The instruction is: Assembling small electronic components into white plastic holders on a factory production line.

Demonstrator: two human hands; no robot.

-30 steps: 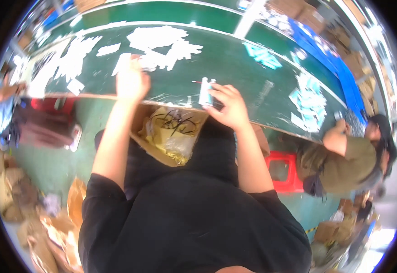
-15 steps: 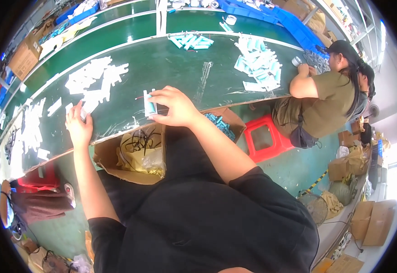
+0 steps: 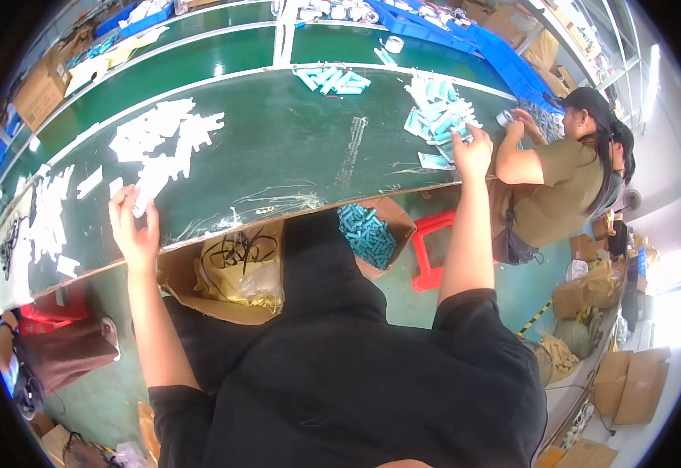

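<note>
My left hand is at the near edge of the green table, its fingers closed round a slim white plastic piece. Beyond it spreads a heap of similar white pieces, overexposed and hard to make out. My right hand reaches to the right side of the table, thumb and fingers curled round a teal-and-white piece at the edge of a pile of teal cylindrical cells in white holders. The fingers partly hide that piece.
More white pieces lie far left, and teal cells at the back. Below the table edge are a box of teal cells and a carton with cables. A co-worker sits at right, near a red stool.
My right hand has swung from the table's middle to the pile on the right, carrying a teal-and-white piece. My left hand stays near the white heap, its white piece now showing more clearly.
</note>
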